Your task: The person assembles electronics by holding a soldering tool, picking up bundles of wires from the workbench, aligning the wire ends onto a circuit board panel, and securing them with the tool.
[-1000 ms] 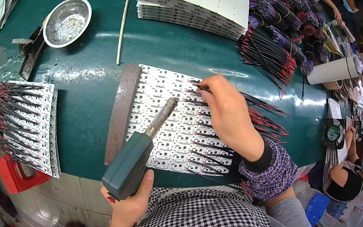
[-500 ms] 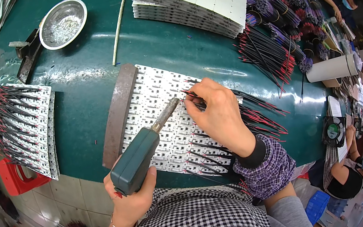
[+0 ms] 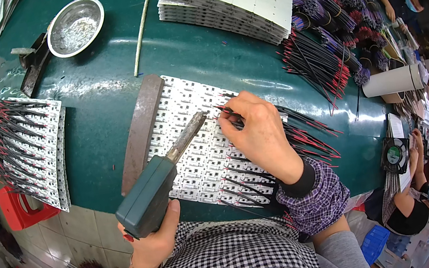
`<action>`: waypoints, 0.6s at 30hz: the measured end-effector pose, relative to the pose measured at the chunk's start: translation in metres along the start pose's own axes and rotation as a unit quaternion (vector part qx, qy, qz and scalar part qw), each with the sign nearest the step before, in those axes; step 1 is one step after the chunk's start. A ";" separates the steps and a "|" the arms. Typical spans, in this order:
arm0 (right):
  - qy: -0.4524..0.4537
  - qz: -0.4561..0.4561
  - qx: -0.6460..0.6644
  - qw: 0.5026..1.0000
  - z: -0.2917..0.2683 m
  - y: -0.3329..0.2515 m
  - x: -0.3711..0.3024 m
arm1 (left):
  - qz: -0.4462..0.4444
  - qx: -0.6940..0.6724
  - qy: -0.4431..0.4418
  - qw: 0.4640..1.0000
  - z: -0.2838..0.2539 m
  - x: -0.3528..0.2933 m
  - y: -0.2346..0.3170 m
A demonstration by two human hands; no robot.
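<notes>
The right hand (image 3: 259, 135) has thumb and index finger pressed together on a thin black wire (image 3: 227, 110), whose red end pokes out just left of the fingertips. Below that pinch lies a white circuit-board panel (image 3: 183, 133), filled with rows of small components and reaching well to the left of the right fingers. The left hand (image 3: 153, 243) is wrapped around a dark green soldering gun (image 3: 148, 195), its thumb along the near side of the housing. The gun's metal tip (image 3: 188, 135) slants up and away from the left fingers and ends just left of the right fingertips; whether it touches the wire or the panel cannot be told.

Nearer the body than the right fingers, a row of attached black wires (image 3: 244, 177) lies over the panel's right part. Right of that hand, loose red-ended wires (image 3: 314, 140) fan out over the green table (image 3: 96, 130); whether some are also in the palm is hidden. A dark flat bar (image 3: 141, 134) runs along the panel's left edge, beyond the left fingers.

Far past both hands, to the upper left, a round metal bowl (image 3: 58, 25) holds shiny silvery bits at its bottom. Well behind the right hand, below the table, is a blue plastic crate (image 3: 375, 246), its contents too small to tell.
</notes>
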State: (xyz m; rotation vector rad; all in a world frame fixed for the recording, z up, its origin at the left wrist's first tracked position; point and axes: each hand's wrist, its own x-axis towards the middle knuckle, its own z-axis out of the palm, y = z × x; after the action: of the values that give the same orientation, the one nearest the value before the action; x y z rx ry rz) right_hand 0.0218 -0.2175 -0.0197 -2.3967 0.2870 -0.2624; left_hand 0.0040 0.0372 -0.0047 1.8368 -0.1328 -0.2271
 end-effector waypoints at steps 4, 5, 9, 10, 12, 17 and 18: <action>-0.050 -0.001 0.008 0.999 -0.013 -0.011 0.000 | -0.087 -0.055 0.004 0.995 -0.002 -0.001 0.007; -0.052 -0.003 0.008 0.999 -0.016 -0.014 -0.002 | -0.087 -0.055 0.006 0.995 -0.004 -0.002 0.003; -0.054 0.002 0.040 0.998 -0.027 -0.020 -0.009 | -0.072 -0.068 -0.006 0.995 -0.003 -0.002 0.003; -0.057 0.008 0.052 0.997 -0.028 -0.022 -0.010 | -0.099 -0.085 0.006 0.991 -0.003 -0.001 0.006; -0.054 0.013 0.077 0.996 -0.022 -0.017 -0.013 | -0.100 -0.082 0.001 0.992 -0.004 -0.001 0.005; -0.037 0.029 0.081 0.996 -0.012 -0.009 -0.014 | -0.109 -0.083 -0.011 0.991 -0.006 -0.003 0.004; -0.036 0.048 0.084 0.995 -0.012 -0.011 -0.013 | -0.083 -0.076 -0.012 0.994 -0.005 -0.004 0.002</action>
State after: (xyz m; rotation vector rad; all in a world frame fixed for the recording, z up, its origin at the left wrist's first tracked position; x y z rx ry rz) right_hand 0.0074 -0.2128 -0.0051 -2.2148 0.3317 -0.1488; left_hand 0.0018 0.0424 -0.0009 1.6950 0.0198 -0.3654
